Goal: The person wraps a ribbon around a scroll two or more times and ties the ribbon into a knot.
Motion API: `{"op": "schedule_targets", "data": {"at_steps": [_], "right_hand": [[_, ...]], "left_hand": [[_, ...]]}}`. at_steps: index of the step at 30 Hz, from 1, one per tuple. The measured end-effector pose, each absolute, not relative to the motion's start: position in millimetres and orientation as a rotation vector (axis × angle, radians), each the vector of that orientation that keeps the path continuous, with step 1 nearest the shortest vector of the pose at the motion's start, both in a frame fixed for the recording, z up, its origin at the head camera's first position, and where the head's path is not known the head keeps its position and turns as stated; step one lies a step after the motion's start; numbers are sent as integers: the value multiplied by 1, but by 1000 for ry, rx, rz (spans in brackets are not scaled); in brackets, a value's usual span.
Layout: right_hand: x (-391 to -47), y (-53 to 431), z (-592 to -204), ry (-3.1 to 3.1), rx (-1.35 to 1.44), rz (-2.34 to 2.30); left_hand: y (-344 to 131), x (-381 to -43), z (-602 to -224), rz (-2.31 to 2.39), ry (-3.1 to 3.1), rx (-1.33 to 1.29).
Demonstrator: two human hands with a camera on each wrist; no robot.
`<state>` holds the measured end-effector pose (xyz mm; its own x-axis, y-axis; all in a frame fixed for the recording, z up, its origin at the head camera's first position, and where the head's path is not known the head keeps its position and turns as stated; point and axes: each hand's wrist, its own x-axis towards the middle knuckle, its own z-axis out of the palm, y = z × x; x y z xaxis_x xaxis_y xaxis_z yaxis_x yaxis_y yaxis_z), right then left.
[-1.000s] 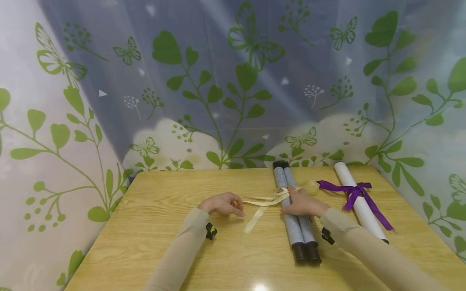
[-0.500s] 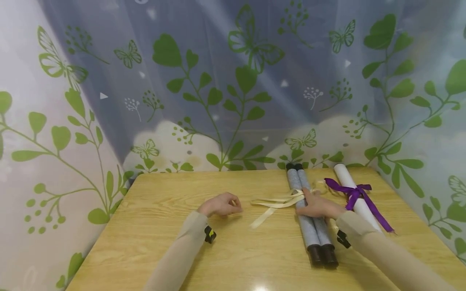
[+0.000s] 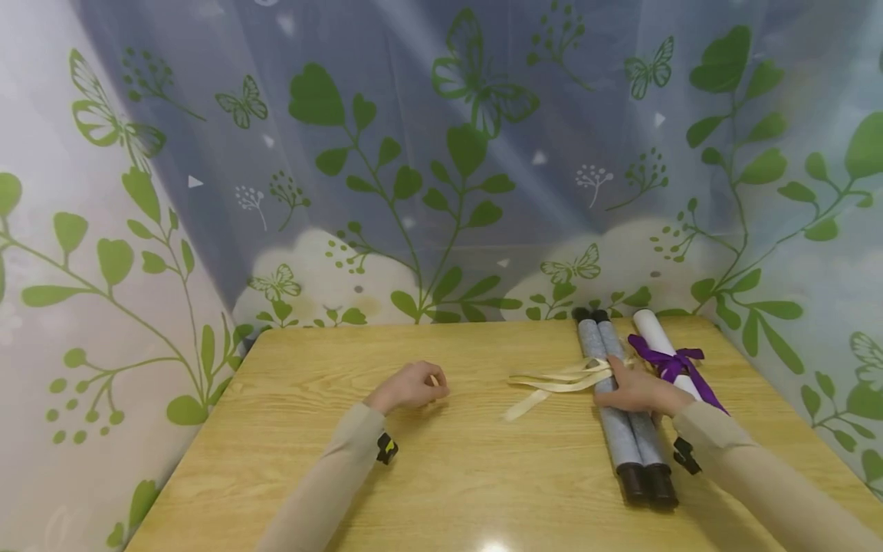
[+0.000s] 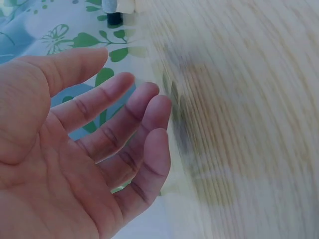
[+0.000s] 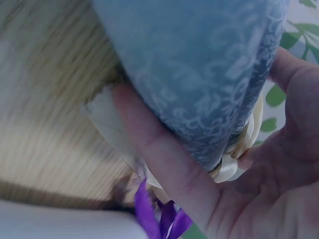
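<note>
Toward the right of the table lies a double-rolled scroll (image 3: 621,437), grey-blue with a pale floral pattern and dark end knobs. My right hand (image 3: 638,389) grips it across the middle. In the right wrist view, fingers and thumb lie on opposite sides of the patterned roll (image 5: 199,74). A cream ribbon (image 3: 562,379) is tied round the scroll, its loose ends trailing left on the table. My left hand (image 3: 411,386) holds nothing and stays low over the table's middle. The left wrist view shows its fingers (image 4: 112,134) loosely bent, thumb apart.
A white roll (image 3: 651,330) with a purple ribbon bow (image 3: 672,365) lies just right of the scroll, partly behind my right hand and sleeve. The wooden table (image 3: 428,468) ends at the back against a leaf-and-butterfly curtain (image 3: 386,222).
My right hand has slid the scroll and its cream ribbon rightward, close to the white roll. My left hand has let the ribbon ends go and drawn back slightly left.
</note>
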<state>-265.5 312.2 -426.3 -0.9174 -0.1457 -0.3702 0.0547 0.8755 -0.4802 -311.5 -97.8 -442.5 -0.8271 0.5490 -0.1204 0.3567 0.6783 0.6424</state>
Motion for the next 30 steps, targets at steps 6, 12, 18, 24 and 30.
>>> {"op": "schedule_targets", "data": {"at_steps": [6, 12, 18, 24, 30], "right_hand": [[-262, 329, -427, 2619, -55, -722], [-261, 347, -428, 2718, -164, -611], [-258, 359, -428, 2738, -171, -567], [-257, 373, -428, 2757, -193, -550], [-259, 389, -428, 2759, -195, -514]], "left_hand": [[-96, -311, -445, 926, 2570, 723], [-94, -310, -442, 958, 2567, 711], [-95, -309, -444, 969, 2540, 723], [-95, -309, -444, 991, 2535, 731], [-93, -310, -440, 953, 2556, 748]]}}
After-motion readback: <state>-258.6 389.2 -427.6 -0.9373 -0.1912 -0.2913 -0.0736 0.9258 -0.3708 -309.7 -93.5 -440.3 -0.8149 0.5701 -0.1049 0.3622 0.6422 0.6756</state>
